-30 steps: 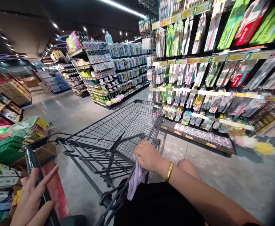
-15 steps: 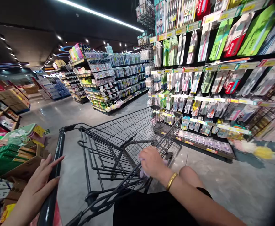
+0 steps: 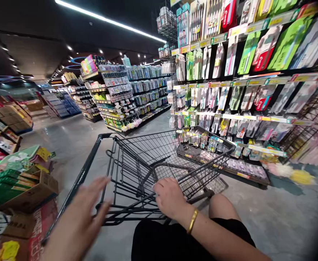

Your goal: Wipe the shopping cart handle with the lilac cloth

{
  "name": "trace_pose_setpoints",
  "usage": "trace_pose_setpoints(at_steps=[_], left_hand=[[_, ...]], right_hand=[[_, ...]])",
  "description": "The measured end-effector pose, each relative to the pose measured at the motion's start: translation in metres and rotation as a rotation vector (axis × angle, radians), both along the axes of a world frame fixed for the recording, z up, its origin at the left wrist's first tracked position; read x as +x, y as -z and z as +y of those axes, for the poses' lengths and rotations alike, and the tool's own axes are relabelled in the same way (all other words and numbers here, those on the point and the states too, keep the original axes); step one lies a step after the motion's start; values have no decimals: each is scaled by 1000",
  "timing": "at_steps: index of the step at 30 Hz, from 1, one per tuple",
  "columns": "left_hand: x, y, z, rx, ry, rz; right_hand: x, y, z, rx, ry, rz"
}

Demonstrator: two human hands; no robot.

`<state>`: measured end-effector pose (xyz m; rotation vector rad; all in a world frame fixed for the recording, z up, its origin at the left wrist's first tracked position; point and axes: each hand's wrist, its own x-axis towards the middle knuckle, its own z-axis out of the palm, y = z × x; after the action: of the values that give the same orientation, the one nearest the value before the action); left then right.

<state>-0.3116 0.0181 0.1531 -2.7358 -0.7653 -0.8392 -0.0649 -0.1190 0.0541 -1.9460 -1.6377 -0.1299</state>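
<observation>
A black wire shopping cart (image 3: 159,156) stands empty in front of me, turned at an angle toward the shelves on the right. My right hand (image 3: 171,197), with a gold bangle on the wrist, is closed over the cart's near side rail. No cloth shows under it. My left hand (image 3: 79,217) hovers blurred with fingers spread, just right of the cart's dark push handle (image 3: 85,174) and not gripping it. My knee (image 3: 222,206) and black clothing sit below the cart.
A tall rack of hanging toothbrush packs (image 3: 243,90) lines the right side, close to the cart's front. Cardboard boxes of goods (image 3: 20,188) crowd the left. Grey floor (image 3: 74,134) leads ahead to further shelf rows (image 3: 126,94).
The cart has swung round to the right, its front toward the rack. My left hand has come off the handle and moved right. The purple cloth under my right hand has dropped out of sight.
</observation>
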Motion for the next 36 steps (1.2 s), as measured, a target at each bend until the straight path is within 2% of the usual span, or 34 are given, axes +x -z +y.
trace_pose_setpoints(at_steps=[2,4,6,8,10,12,16,18,21,25,27,28,32,34,36], left_hand=[[37,16,-33,-2,127,55],[67,34,-49,2,144,115],[86,48,-51,-50,60,204],[96,59,-46,-130,-81,337],[101,67,-40,-179,-202,443],[105,72,-35,-179,-256,475],[111,76,-26,-137,-252,459],[112,77,-21,-120,-252,452],[114,77,-16,-108,-260,442],[120,77,-14,-138,-289,421],[124,77,-13,-137,-285,410],[125,77,-12,-128,-279,406],[129,76,-4,-100,-236,430],[131,76,0,-94,-232,443],[133,76,3,-90,-245,432]], right_hand=[[-7,0,-1,-2,-59,-37],[9,-1,-11,-35,-70,-45],[39,-1,-28,-84,-11,-31],[69,2,-44,-112,115,15],[79,3,-50,-118,220,51],[65,1,-40,-121,236,63],[7,-9,0,-118,75,-26],[-2,-11,8,-119,21,-73],[27,-5,-10,-153,33,-99],[77,0,-40,-226,306,-71],[72,-4,-31,-274,384,-27],[61,-6,-19,-294,372,-5],[10,-19,41,-252,151,32],[8,-25,62,-280,93,154],[24,-30,71,-346,74,281]])
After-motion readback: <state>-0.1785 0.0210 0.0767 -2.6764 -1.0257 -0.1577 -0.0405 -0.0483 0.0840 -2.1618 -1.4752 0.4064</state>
